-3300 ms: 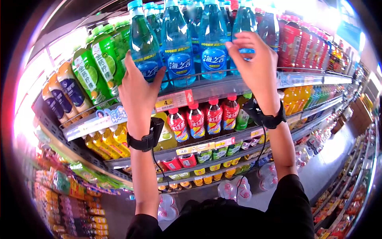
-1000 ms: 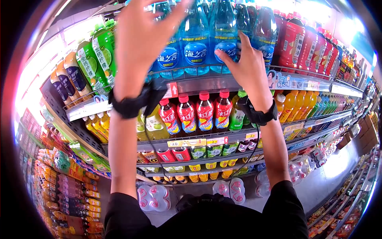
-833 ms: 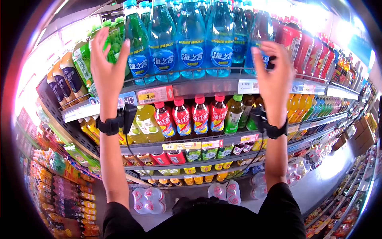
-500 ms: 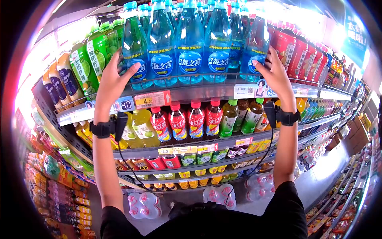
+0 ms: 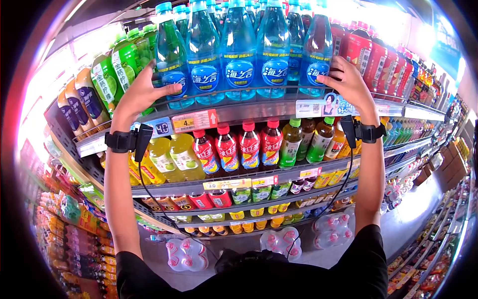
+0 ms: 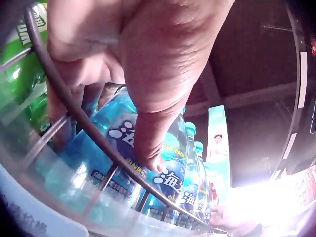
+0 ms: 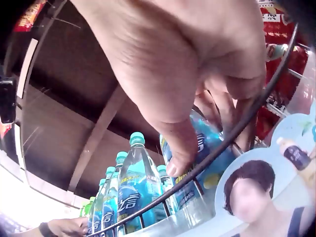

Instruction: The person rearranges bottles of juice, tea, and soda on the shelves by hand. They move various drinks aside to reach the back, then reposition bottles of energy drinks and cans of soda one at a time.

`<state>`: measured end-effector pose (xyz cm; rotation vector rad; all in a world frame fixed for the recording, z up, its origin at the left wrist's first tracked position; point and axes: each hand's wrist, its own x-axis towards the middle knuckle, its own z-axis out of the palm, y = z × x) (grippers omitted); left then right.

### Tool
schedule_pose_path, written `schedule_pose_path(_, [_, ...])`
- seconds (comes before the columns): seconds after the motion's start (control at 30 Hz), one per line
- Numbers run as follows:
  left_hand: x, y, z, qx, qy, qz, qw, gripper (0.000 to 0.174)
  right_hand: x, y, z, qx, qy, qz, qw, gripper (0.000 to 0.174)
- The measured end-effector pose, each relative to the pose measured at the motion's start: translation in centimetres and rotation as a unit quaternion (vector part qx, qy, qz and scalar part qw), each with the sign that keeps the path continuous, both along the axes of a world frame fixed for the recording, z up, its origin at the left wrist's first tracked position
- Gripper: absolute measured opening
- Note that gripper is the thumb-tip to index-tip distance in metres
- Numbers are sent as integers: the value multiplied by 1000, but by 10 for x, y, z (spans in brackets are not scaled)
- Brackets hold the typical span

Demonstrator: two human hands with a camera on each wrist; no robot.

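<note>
A front row of blue drink bottles [image 5: 238,45] with blue caps stands on the top shelf. My left hand [image 5: 141,93] holds the leftmost one, a bottle [image 5: 171,47] with a round blue label. Its thumb lies across the label and its fingers go round the left side, as the left wrist view shows. At the row's right end my right hand [image 5: 352,88] grips another blue bottle [image 5: 317,45], thumb on the label, fingers on the far side. The right wrist view shows that bottle [image 7: 190,197] partly hidden behind the hand and the wire rail [image 7: 212,168].
A wire rail [image 5: 259,89] runs along the shelf front. Green bottles [image 5: 122,60] stand left of the blue row, red bottles [image 5: 359,47] right of it. Red-capped tea bottles [image 5: 249,147] fill the shelf below. Water packs [image 5: 186,254] sit on the floor.
My left hand, raised before the bottles a second ago, has come down to the leftmost blue bottle. The right hand has moved right, onto the blue bottle at the row's right end.
</note>
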<state>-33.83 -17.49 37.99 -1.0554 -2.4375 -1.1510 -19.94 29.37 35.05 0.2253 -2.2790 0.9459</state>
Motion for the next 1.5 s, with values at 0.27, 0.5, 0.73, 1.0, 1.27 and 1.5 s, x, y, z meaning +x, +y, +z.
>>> schedule_pose_path(0.27, [-2, 0, -12, 29, 16, 22, 999, 98, -1, -20, 3, 1, 15, 35, 999, 66])
schedule_pose_path(0.5, [2, 2, -14, 33, 11, 24, 999, 96, -1, -34, 7, -5, 2, 35, 999, 68])
schedule_pose_path(0.73, [0, 2, -19, 38, 29, 25, 999, 95, -5, -30, 3, 8, 8, 28, 1000, 70])
schedule_pose_path(1.0, [-3, 3, -26, 28, 62, 37, 997, 79, -9, -25, -9, 95, 71, -7, 993, 74])
schedule_pose_path(1.27, [24, 7, -36, 45, 279, 170, 944, 59, -1, -40, -38, 119, 269, -68, 953, 49])
schedule_pose_path(1.5, [135, 83, -125, 32, 270, -32, 962, 19, 41, -43, -121, 54, 346, -166, 922, 13])
